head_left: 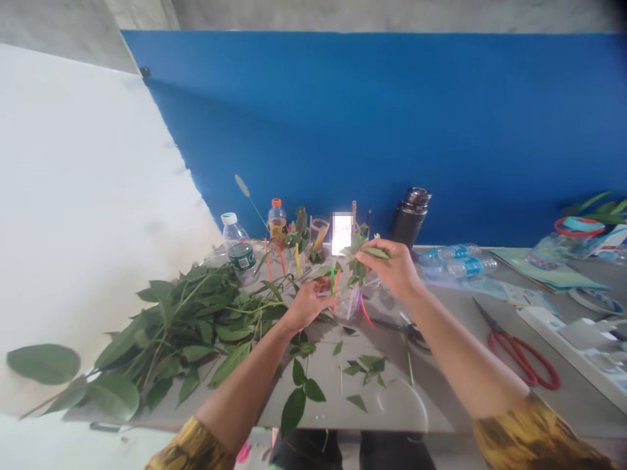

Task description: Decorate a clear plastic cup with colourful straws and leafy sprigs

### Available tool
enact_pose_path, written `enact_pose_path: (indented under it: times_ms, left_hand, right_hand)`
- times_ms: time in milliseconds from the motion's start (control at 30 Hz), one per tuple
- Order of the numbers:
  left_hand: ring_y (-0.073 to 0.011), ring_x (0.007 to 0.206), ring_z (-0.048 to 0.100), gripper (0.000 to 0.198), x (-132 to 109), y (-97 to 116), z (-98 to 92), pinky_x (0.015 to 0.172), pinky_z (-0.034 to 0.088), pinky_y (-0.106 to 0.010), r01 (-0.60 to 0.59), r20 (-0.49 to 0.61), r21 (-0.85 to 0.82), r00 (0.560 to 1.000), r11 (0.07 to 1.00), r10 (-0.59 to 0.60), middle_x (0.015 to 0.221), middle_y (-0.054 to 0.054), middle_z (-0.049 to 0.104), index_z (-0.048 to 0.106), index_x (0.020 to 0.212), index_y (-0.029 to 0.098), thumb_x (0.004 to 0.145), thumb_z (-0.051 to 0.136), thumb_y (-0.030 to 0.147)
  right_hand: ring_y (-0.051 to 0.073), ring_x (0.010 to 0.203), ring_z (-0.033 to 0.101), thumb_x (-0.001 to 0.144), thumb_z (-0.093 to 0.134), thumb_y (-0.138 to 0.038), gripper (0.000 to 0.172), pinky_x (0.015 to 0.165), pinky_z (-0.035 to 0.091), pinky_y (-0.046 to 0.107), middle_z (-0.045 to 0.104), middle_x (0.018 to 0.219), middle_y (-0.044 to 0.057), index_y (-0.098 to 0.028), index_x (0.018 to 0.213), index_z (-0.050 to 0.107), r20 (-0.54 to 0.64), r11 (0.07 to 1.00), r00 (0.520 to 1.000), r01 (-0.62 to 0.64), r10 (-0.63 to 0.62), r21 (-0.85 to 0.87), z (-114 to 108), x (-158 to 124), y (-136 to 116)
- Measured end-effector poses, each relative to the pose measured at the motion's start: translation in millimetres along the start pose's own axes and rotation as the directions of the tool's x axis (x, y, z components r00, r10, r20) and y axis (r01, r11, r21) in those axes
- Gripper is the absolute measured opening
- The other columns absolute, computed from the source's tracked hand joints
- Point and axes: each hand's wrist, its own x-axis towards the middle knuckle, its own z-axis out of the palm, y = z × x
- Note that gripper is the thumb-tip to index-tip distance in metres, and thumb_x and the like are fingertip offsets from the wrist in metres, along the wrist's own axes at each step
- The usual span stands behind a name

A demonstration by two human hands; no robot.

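Right grip (392, 266) clamped on leafy sprig (375, 252) | left grip (306, 304) beside plastic cup (347, 303), closure unclear | center of desk (323, 398)

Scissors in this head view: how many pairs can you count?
2. A red-handled pair lies at the right of the table; a dark pair lies near the middle, partly behind the right forearm. Others may be hidden.

This looks like a craft room or a small workshop. A long gray counter (323, 398) holds a big pile of leafy branches (186, 333), red scissors (519, 356), plastic bottles (458, 264) and bright straws (296, 260). A blue board (372, 130) stands behind it, a white board (88, 196) stands beside it, and a concrete wall (392, 13) rises above.
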Motion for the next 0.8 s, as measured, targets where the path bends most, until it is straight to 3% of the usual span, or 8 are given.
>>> enact_pose_path:
  times_ms: [167,267,400,500,600,700,800]
  left_hand:
    - [-0.0321,0.115,0.068,0.041,0.2,-4.7,-4.0,0.099,0.055,-0.045,0.024,-0.037,0.057,0.999,0.998,-0.022,0.115,-0.014,0.077,0.077,0.11,0.016,0.074,0.085,0.034]
    - [-0.0323,0.119,0.066,0.047,-0.5,-14.0,-11.3,0.105,0.051,-0.048,0.035,-0.108,0.058,0.994,0.998,-0.028,0.123,-0.016,0.074,0.076,0.112,0.016,0.071,0.088,0.034]
    - [-0.0308,0.117,0.067,0.046,-2.7,-19.6,-17.5,0.106,0.05,-0.048,0.044,-0.13,0.056,0.991,0.997,-0.036,0.119,-0.015,0.075,0.076,0.112,0.016,0.073,0.086,0.037]
    - [-0.0293,0.112,0.068,0.043,-4.2,-15.7,-16.9,0.104,0.051,-0.046,0.029,-0.099,0.076,0.995,0.997,-0.021,0.113,-0.014,0.076,0.077,0.11,0.016,0.074,0.083,0.038]
    - [-0.0284,0.109,0.069,0.037,-5.9,-8.5,-15.1,0.102,0.051,-0.044,0.04,-0.101,0.134,0.995,0.99,-0.027,0.11,-0.013,0.076,0.077,0.106,0.016,0.075,0.08,0.037]
    - [-0.0275,0.106,0.069,0.032,-7.6,-1.9,-14.3,0.1,0.051,-0.042,0.055,-0.135,0.21,0.991,0.976,-0.027,0.108,-0.012,0.077,0.076,0.102,0.017,0.077,0.075,0.036]
    - [-0.027,0.102,0.071,0.027,-8.4,1.9,-13.9,0.098,0.052,-0.041,0.064,-0.169,0.259,0.985,0.964,-0.02,0.103,-0.01,0.077,0.076,0.099,0.018,0.077,0.073,0.035]
  right_hand:
    - [0.014,0.053,0.053,0.071,0.083,-0.043,0.027,0.054,0.041,0.029,0.062,0.06,-0.001,-0.019,0.08,0.074,-0.048,1.0,0.999,-0.014,0.014,0.006,1.3,-4.8,-1.7]
    - [0.012,0.053,0.048,0.068,0.085,-0.041,0.031,0.049,0.036,0.027,0.059,0.062,-0.002,-0.019,0.088,0.076,-0.065,0.966,0.985,-0.142,0.159,0.217,0.4,-6.6,-1.3]
    - [0.009,0.05,0.041,0.062,0.089,-0.035,0.033,0.043,0.029,0.023,0.052,0.058,-0.004,-0.019,0.087,0.074,0.094,0.763,0.927,-0.353,0.362,0.541,-6.3,-7.1,6.3]
    - [0.009,0.05,0.043,0.063,0.09,-0.031,0.028,0.041,0.029,0.021,0.05,0.057,-0.004,-0.02,0.079,0.069,0.194,0.649,0.887,-0.442,0.42,0.619,-13.2,-8.3,13.3]
    - [0.008,0.05,0.047,0.066,0.089,-0.028,0.027,0.04,0.029,0.019,0.054,0.059,-0.004,-0.022,0.08,0.067,0.222,0.611,0.88,-0.455,0.419,0.648,-18.8,-10.5,16.3]
    - [0.006,0.048,0.043,0.065,0.089,-0.025,0.031,0.04,0.03,0.017,0.057,0.06,-0.006,-0.023,0.092,0.072,0.17,0.604,0.893,-0.412,0.418,0.682,-23.2,-11.9,17.1]
    - [0.007,0.053,0.048,0.065,0.089,-0.026,0.029,0.042,0.034,0.018,0.06,0.065,-0.004,-0.021,0.089,0.074,0.106,0.621,0.909,-0.358,0.404,0.697,-26.3,-13.0,19.7]
